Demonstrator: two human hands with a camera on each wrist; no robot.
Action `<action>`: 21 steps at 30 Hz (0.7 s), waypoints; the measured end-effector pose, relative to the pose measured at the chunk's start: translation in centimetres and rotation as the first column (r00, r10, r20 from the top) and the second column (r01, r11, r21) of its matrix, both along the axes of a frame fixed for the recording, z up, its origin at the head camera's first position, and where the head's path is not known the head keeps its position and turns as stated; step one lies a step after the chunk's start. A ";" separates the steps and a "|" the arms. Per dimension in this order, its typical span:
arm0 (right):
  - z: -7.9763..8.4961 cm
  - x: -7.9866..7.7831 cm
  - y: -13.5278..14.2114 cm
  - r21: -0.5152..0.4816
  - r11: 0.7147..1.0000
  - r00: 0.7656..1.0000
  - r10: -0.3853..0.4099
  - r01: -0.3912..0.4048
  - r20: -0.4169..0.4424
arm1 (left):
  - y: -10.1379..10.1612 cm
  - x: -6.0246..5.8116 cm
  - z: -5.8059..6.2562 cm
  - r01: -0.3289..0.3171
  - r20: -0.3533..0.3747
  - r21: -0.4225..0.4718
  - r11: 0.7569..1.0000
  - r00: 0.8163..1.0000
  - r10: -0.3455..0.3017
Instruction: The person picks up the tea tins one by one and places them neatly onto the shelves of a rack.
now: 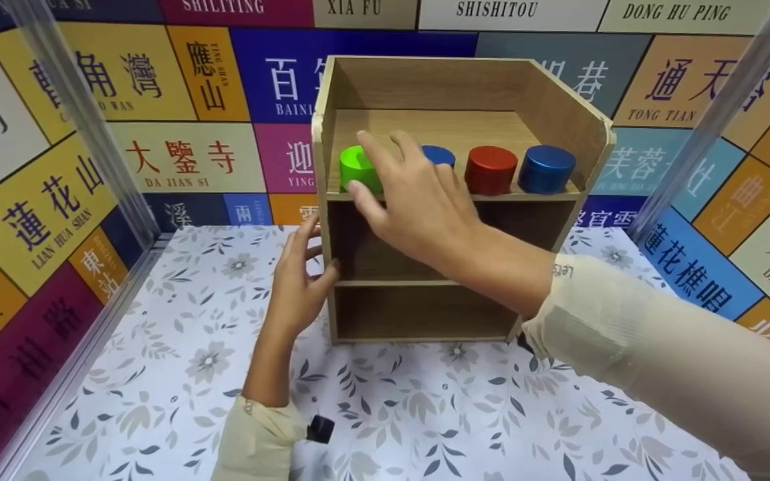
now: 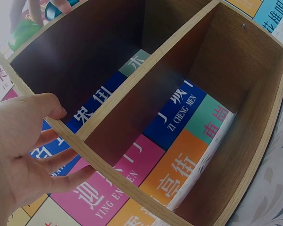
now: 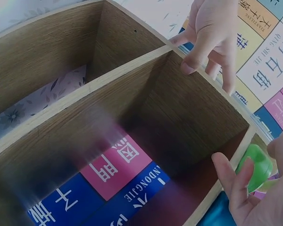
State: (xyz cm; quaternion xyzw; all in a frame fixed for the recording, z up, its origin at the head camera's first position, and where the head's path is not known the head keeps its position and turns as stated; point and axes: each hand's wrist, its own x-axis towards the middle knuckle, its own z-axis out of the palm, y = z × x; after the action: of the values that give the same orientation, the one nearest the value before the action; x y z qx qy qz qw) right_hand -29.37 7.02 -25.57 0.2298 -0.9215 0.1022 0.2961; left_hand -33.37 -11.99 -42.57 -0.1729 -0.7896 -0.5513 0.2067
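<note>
A small wooden shelf (image 1: 425, 284) with an open front stands on the table. My left hand (image 1: 299, 287) grips its left side panel, the thumb at the front edge and the fingers along the outside, as the left wrist view shows. On the top board, my right hand (image 1: 425, 200) holds a bright green cylinder (image 1: 351, 164) at the left end, thumb at its front and index finger over its top. To its right stand a blue cylinder (image 1: 440, 155), partly hidden behind that hand, a red cylinder (image 1: 491, 170) and another blue cylinder (image 1: 547, 169).
The table (image 1: 211, 361) wears a white cloth with grey leaves and flowers. Behind it rises a wall (image 1: 184, 153) of coloured panels with lettering. Clear uprights (image 1: 91, 127) stand at both sides. The shelf's two lower compartments show a dividing board (image 1: 392, 283) between them.
</note>
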 end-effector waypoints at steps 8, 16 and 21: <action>-0.2 4.1 4.1 0.178 0.983 0.880 0.130 -0.052 -0.457 | -0.1 -0.4 -0.1 0.010 -0.015 0.026 1.000 1.000 -0.010; -5.0 6.2 12.8 -0.308 0.949 0.830 -0.120 -0.065 -0.545 | -1.0 0.1 -0.1 -0.016 0.048 0.019 1.000 0.999 0.015; -10.6 3.7 18.4 -0.505 0.860 0.911 -0.265 0.074 -0.317 | -1.5 0.7 0.3 -0.001 0.083 0.016 1.000 0.997 0.000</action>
State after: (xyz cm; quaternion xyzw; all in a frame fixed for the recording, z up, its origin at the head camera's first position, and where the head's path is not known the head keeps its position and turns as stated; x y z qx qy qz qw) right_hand -25.68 25.39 -36.15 0.0804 -0.8094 0.2557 0.5224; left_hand -32.68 -13.49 -42.24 -0.1481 -0.7932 -0.5642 0.1749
